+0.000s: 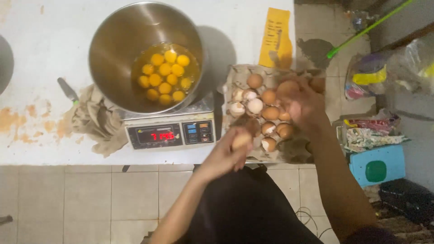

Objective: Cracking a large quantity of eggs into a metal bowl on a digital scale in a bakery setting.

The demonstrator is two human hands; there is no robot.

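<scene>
A steel bowl (122, 40) stands on a digital scale (169, 133) and holds several raw yolks (165, 72) in egg white. To its right lies a cardboard egg tray (235, 74) with whole brown eggs and broken shells. My left hand (226, 153) is closed around a brown egg (241, 140) at the tray's near left edge. Over the tray's far right part, my right hand (305, 101) grips another brown egg (288, 87). The right hand is blurred.
A crumpled beige cloth (97, 119) lies left of the scale, with a knife handle (68, 90) beside it. A yellow paper (275, 38) rests behind the tray. Bags, a blue box (377, 165) and a green stick (366, 29) crowd the floor at right.
</scene>
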